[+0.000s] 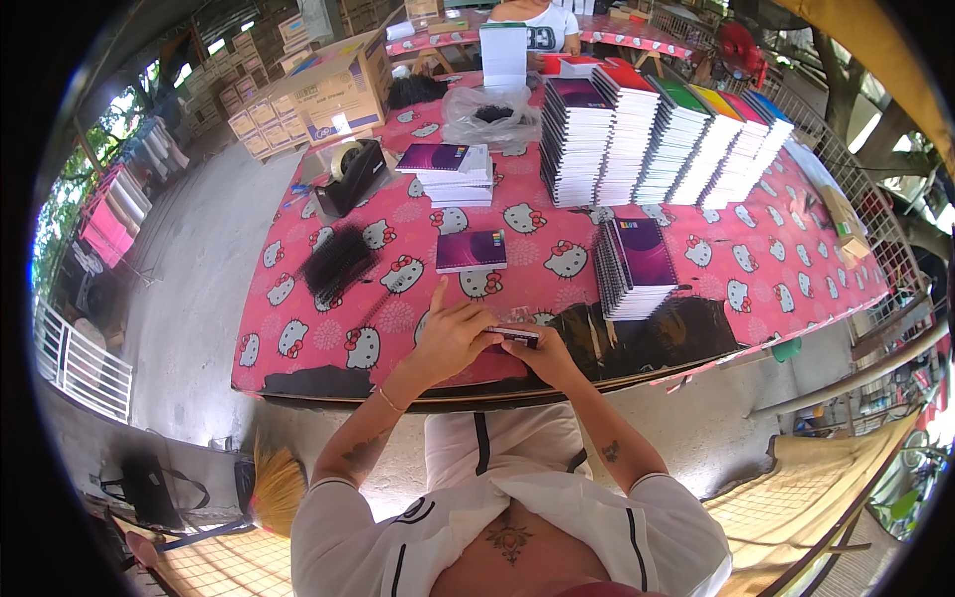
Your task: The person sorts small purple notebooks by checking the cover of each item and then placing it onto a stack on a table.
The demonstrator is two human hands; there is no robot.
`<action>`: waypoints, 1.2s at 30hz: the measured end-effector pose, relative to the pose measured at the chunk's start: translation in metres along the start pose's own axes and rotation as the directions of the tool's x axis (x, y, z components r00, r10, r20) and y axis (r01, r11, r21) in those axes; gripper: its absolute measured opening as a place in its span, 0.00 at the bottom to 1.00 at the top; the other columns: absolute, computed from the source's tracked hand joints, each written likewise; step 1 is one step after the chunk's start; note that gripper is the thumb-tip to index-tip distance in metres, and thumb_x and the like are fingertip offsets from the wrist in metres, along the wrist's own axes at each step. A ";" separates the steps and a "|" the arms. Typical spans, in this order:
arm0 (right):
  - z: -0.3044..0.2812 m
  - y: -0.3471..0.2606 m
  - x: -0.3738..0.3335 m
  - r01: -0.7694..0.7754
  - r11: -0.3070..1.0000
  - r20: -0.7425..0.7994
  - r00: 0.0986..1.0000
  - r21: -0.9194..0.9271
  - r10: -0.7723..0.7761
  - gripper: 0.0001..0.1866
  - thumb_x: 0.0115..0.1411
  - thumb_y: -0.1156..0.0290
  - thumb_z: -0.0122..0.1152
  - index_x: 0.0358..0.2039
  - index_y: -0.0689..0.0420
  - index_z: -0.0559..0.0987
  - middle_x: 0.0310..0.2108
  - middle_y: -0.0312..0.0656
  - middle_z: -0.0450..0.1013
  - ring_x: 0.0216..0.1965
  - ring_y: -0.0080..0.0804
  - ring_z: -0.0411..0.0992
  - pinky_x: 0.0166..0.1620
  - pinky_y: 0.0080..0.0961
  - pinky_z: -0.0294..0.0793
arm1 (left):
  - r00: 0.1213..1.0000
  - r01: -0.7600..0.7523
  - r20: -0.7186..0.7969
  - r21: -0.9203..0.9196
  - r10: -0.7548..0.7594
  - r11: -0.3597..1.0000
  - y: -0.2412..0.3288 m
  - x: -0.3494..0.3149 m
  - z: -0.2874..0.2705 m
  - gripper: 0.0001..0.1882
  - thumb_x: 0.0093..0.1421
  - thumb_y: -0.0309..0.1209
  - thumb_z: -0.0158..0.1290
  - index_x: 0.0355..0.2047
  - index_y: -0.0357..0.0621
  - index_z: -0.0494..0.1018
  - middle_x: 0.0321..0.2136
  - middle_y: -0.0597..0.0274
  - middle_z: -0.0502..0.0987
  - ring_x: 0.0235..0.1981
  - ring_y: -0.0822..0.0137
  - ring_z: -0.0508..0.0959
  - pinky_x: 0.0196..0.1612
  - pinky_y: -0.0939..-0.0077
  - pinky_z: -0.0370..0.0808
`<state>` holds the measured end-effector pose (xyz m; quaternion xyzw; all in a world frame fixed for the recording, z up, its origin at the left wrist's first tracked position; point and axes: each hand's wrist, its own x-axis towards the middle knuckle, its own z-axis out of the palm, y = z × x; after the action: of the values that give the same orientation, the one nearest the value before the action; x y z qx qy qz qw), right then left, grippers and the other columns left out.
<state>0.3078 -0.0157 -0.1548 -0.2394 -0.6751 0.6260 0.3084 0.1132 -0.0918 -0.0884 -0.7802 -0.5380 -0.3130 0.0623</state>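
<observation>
My left hand (453,338) and my right hand (542,360) meet at the near edge of the table, both gripping a small notebook (514,335) seen edge-on between them. My left index finger points up and away from it. Just beyond the hands lies a single purple notebook (472,250) flat on the pink patterned tablecloth (696,269). To its right stands a short stack of purple spiral notebooks (637,267). A loose heap of black spiral binding coils (338,263) lies to the left of the hands.
Tall stacks of coloured notebooks (657,139) line the far right of the table, with a smaller stack (453,174), a tape dispenser (350,171), a plastic bag (489,114) and cardboard boxes (333,90) behind. Another person (532,25) sits at the far end.
</observation>
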 end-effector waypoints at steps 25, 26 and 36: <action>0.011 0.002 -0.002 0.034 0.997 -0.115 0.992 -0.075 -0.043 0.15 0.62 0.75 0.62 0.50 0.62 0.80 0.35 0.37 0.80 0.36 0.18 0.73 0.42 0.22 0.74 | 0.972 0.188 0.077 0.318 -0.223 0.929 0.042 -0.041 0.038 0.47 0.65 0.60 0.41 0.67 0.28 0.53 0.70 0.37 0.50 0.73 0.41 0.47 0.67 0.29 0.39; 0.012 0.004 -0.001 0.042 0.997 -0.100 0.994 -0.061 -0.047 0.16 0.61 0.75 0.62 0.50 0.62 0.80 0.35 0.38 0.80 0.36 0.18 0.73 0.42 0.23 0.74 | 0.970 0.209 0.043 0.346 -0.238 0.915 0.036 -0.018 0.026 0.47 0.65 0.60 0.40 0.68 0.29 0.52 0.71 0.37 0.49 0.73 0.41 0.47 0.67 0.29 0.38; 0.008 -0.008 0.003 0.050 0.994 -0.070 0.996 -0.098 -0.057 0.16 0.59 0.77 0.62 0.49 0.62 0.80 0.36 0.42 0.80 0.36 0.20 0.74 0.42 0.24 0.75 | 0.976 0.194 0.053 0.235 -0.212 0.952 0.039 -0.012 0.031 0.45 0.65 0.57 0.43 0.69 0.30 0.51 0.70 0.39 0.50 0.72 0.40 0.47 0.66 0.28 0.38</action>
<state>0.3002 -0.0202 -0.1464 -0.2584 -0.6990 0.5752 0.3373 0.1580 -0.1041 -0.1108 -0.7199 -0.6499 -0.2230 0.0981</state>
